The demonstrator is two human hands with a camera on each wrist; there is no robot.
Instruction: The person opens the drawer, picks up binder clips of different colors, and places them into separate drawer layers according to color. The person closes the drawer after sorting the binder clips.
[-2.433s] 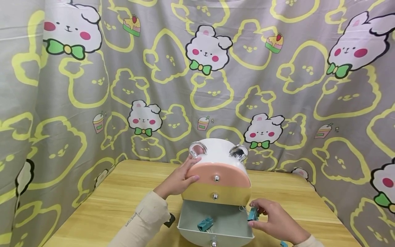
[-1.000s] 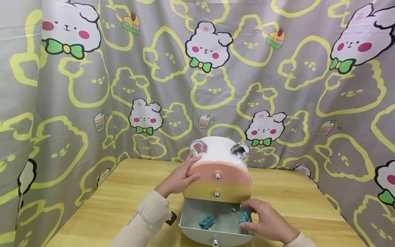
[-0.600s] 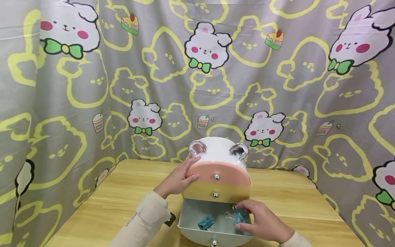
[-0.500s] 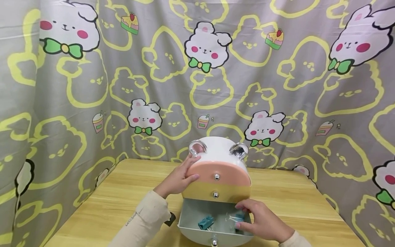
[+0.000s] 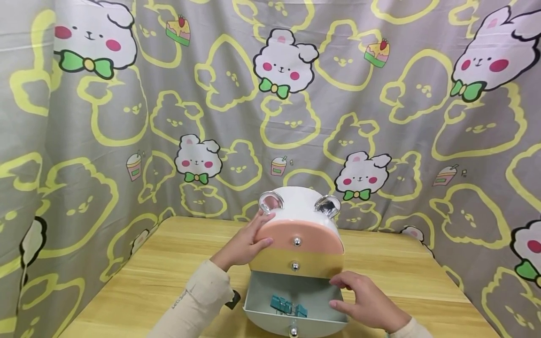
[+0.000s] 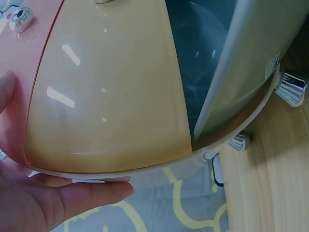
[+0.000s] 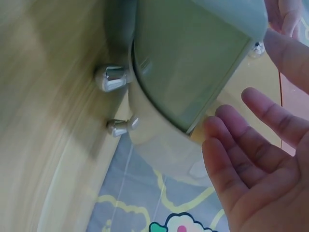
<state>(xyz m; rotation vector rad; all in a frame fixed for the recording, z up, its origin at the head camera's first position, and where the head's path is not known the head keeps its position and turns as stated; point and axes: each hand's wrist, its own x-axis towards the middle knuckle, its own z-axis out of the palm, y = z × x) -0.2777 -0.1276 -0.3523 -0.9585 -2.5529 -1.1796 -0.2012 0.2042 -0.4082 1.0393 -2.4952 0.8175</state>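
A small drawer cabinet (image 5: pixel 296 206) with a white top and silver ears stands on the table, its lowest grey-green drawer (image 5: pixel 253 300) pulled out. My left hand (image 5: pixel 243 241) grips the cabinet's left side, thumb on the pink front and fingers round the side. Two teal binder clips, one clip (image 5: pixel 280 303) at left and another clip (image 5: pixel 301 310) beside it, lie near the drawer's front. My right hand (image 5: pixel 372 300) hovers at the drawer's right edge, thumb and fingers apart; the right wrist view shows this hand (image 7: pixel 260 159) holding nothing.
The pink drawer (image 5: pixel 279 234) and yellow drawer (image 5: pixel 270 263) above are closed, each with a silver knob. A small black object (image 5: pixel 233 300) lies left of the cabinet. The wooden table (image 5: pixel 169 263) is enclosed by a patterned curtain (image 5: pixel 236 117).
My right hand has carried a binder clip over the drawer and let go of it. That clip now lies beside the other one. My left hand has stayed on the cabinet.
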